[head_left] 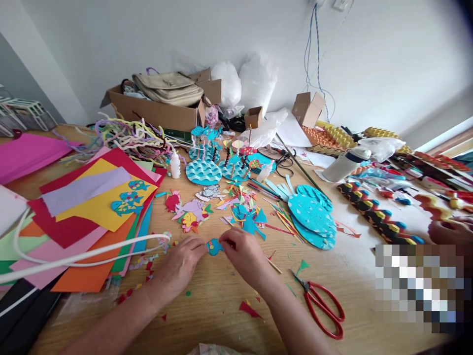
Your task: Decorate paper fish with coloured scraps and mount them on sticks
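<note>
Between my hands, just above the wooden table [207,315], is a small blue paper fish [213,247] with coloured dots on it. The fingers of my left hand [185,259] pinch its left end. My right hand [242,254] is closed at its right end, the fingertips drawn together. Beyond my hands lie a purple paper fish [192,210] and scattered blue paper scraps [251,222]. Several finished blue paper fish [127,203] rest on a yellow sheet [92,197] to the left. Red-handled scissors [321,308] lie partly spread to the right of my right forearm.
Stacked coloured paper [86,273] and a white cable [92,256] occupy the left. Glue bottles [175,165], wavy blue paper discs [204,172] and pipe cleaners [129,135] stand farther back. Blue ovals [314,222] and a white bottle [345,165] are right. Another person's hand [451,230] shows at far right.
</note>
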